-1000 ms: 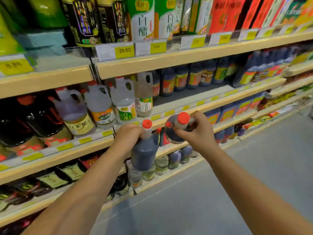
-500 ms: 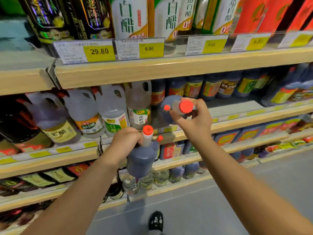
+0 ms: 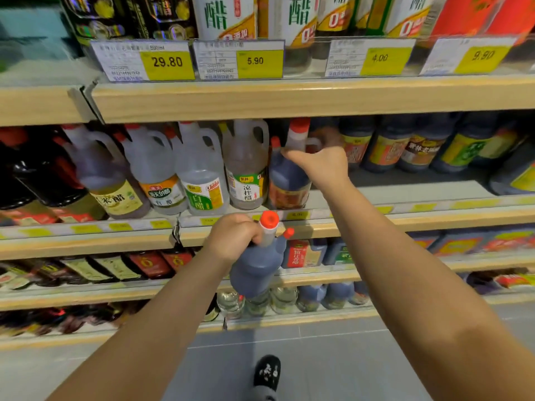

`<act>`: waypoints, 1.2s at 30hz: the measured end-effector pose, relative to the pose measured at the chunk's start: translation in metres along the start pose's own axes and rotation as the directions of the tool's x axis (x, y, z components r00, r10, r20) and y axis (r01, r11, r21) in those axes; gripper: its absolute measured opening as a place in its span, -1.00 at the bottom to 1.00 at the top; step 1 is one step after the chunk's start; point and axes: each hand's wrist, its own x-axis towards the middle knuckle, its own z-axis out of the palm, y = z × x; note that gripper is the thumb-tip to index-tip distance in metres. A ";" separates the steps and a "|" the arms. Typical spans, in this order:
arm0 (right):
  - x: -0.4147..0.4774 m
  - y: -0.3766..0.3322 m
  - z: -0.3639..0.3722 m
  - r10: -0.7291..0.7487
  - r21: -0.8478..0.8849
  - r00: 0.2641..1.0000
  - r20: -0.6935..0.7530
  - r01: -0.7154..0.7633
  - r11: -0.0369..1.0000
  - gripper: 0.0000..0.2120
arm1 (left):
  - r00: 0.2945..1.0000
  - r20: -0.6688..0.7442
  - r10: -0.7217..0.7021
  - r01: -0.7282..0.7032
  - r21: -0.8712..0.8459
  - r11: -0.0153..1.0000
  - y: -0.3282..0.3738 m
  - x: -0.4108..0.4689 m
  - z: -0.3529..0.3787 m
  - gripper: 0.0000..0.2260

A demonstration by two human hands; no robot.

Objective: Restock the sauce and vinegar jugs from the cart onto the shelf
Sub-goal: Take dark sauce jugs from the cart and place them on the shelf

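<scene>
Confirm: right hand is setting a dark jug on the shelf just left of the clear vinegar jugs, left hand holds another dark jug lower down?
Not quite. Head view: the right hand sets its dark jug just right of the clear vinegar jugs. The left hand does hold another dark jug lower down.

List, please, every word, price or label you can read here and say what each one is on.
"29.80": yellow price tag, top shelf rail.
"5.90": next tag.
"4.00": third tag.
"9.90": fourth tag, blurred.
"醋": white carton above.
"白醋": clear jug.
"凉拌醋": neighbouring jug.
"米醋": yellowish jug.
Tags' small print, lower rail tags and dark jugs' labels: unreadable.
</scene>
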 end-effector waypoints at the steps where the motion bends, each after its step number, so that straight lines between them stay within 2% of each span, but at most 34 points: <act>1: 0.000 0.003 0.002 0.055 0.005 0.998 0.012 -0.055 0.998 -0.32 | 1.000 -0.008 -0.021 0.021 -0.014 1.000 -0.002 -0.003 0.002 -0.88; 2: 0.000 0.007 0.005 0.080 0.040 0.996 0.033 -0.081 0.996 -0.30 | 0.999 -0.016 -0.039 0.039 -0.025 0.999 -0.003 -0.005 0.005 -0.88; 6: 0.001 0.019 0.014 0.007 0.269 0.998 0.058 -0.022 0.963 -0.43 | 0.997 -0.016 -0.074 0.074 -0.039 0.997 -0.006 -0.010 0.011 -0.86; 9: 0.010 0.022 0.016 0.041 0.287 0.995 0.087 -0.065 0.956 -0.40 | 0.996 -0.004 -0.087 0.086 -0.065 0.994 -0.010 -0.009 0.015 -0.61; 11: 0.014 0.025 0.013 0.072 0.287 0.987 0.145 -0.111 0.951 -0.41 | 0.995 -0.005 -0.102 0.101 -0.068 0.993 -0.008 -0.012 0.017 -0.62; 13: 0.006 0.036 0.004 0.034 0.318 0.980 0.194 -0.096 0.943 -0.42 | 0.995 -0.005 -0.097 0.096 -0.111 0.989 -0.003 -0.016 0.020 -0.63; 16: -0.024 0.061 -0.016 0.011 0.349 0.985 0.175 -0.072 0.934 -0.42 | 0.995 0.022 -0.099 0.101 -0.212 0.972 0.011 -0.024 0.023 -0.60; 18: -0.051 0.080 -0.028 0.002 0.339 0.990 0.139 -0.049 0.940 -0.50 | 0.994 0.030 -0.105 0.110 -0.262 0.959 0.024 -0.031 0.029 -0.64; 22: -0.114 0.108 -0.046 -0.059 0.209 0.995 0.084 0.040 0.977 -0.78 | 0.987 0.031 -0.158 0.159 -0.356 0.921 0.052 -0.045 0.045 -0.71; 25: -0.156 0.113 -0.051 -0.150 0.129 0.982 0.116 0.134 0.982 -0.80 | 0.956 0.192 -0.223 0.285 -0.416 0.864 0.077 -0.062 0.054 -0.81; 27: -0.176 0.111 -0.053 -0.211 0.089 0.970 0.117 0.201 0.975 -0.74 | 0.927 0.299 -0.225 0.355 -0.514 0.781 0.093 -0.075 0.058 -0.88; 28: -0.183 0.109 -0.053 -0.240 0.054 0.966 0.097 0.236 0.970 -0.65 | 0.920 0.338 -0.199 0.368 -0.569 0.735 0.098 -0.079 0.061 -0.80; 29: -0.189 0.107 -0.052 -0.253 0.022 0.965 0.073 0.252 0.967 -0.54 | 0.914 0.368 -0.170 0.378 -0.622 0.686 0.103 -0.083 0.064 -0.60; 30: -0.193 0.104 -0.052 -0.246 0.004 0.968 0.052 0.246 0.969 -0.43 | 0.909 0.388 -0.153 0.389 -0.655 0.648 0.108 -0.088 0.068 -0.46; 31: -0.196 0.102 -0.052 -0.223 0.004 0.974 0.038 0.223 0.975 -0.34 | 0.905 0.404 -0.131 0.391 -0.675 0.626 0.113 -0.094 0.072 -0.43; 33: -0.198 0.096 -0.051 -0.153 0.021 0.988 0.004 0.153 0.988 -0.20 | 0.889 0.446 -0.108 0.422 -0.701 0.575 0.121 -0.107 0.082 -0.53; 35: -0.193 0.088 -0.050 -0.108 0.047 0.992 -0.072 0.111 0.993 -0.18 | 0.861 0.498 -0.101 0.476 -0.721 0.504 0.125 -0.117 0.091 -0.53; 36: -0.189 0.084 -0.051 -0.089 0.056 0.988 -0.122 0.097 0.994 -0.20 | 0.850 0.517 -0.100 0.501 -0.733 0.460 0.125 -0.121 0.094 -0.43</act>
